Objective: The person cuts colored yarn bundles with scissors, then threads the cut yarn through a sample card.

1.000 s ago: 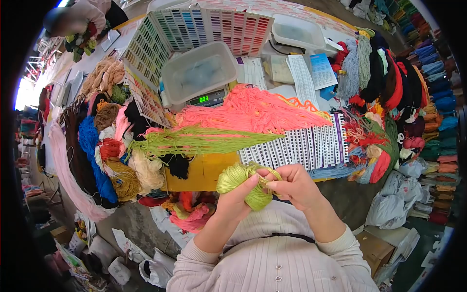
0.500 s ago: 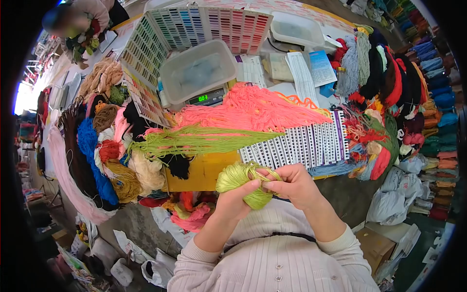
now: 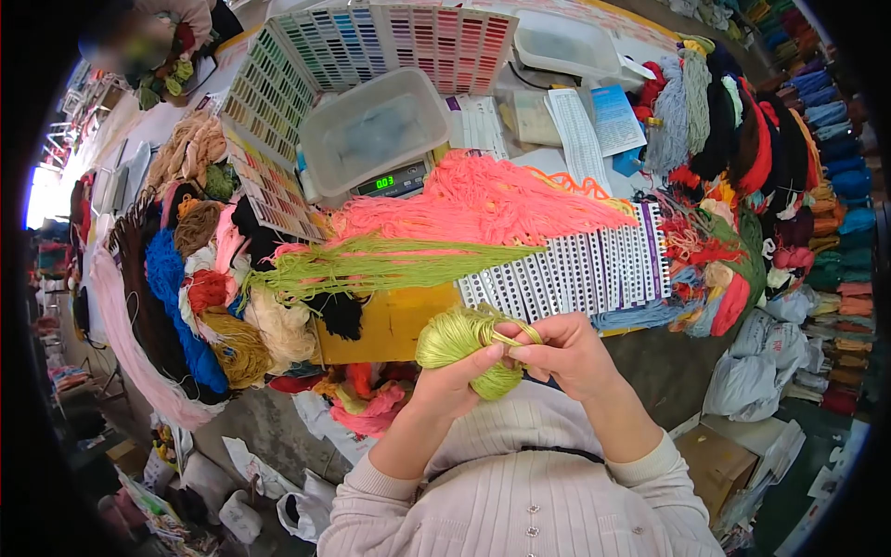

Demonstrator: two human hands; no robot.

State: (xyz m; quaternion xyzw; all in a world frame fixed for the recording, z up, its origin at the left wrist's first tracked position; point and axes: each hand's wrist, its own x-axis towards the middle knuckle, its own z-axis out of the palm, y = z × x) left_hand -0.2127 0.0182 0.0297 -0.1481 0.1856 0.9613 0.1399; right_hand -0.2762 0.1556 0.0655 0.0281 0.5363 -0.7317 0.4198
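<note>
A bundled skein of shiny yellow-green thread (image 3: 455, 339) is held over the table's front edge, in front of my body. My left hand (image 3: 455, 382) is wrapped round its lower side. My right hand (image 3: 561, 348) pinches a loop of the same thread at the skein's right end, fingertips close to the left thumb. Beyond them, loose green threads (image 3: 390, 266) lie across the table, partly over a large pile of pink thread (image 3: 492, 204). Perforated white cards (image 3: 571, 274) lie to the right of the green threads.
A clear plastic tub (image 3: 376, 130) rests on a digital scale (image 3: 394, 181) before standing colour charts (image 3: 436, 46). Coloured yarn heaps lie left (image 3: 167, 288) and right (image 3: 733, 139). Another person (image 3: 190, 23) is at the far left. Plastic bags (image 3: 747, 371) sit at the right.
The loop between the fingers of my right hand has been drawn slightly out to the right. My left hand keeps its hold on the skein. The view has shifted a little.
</note>
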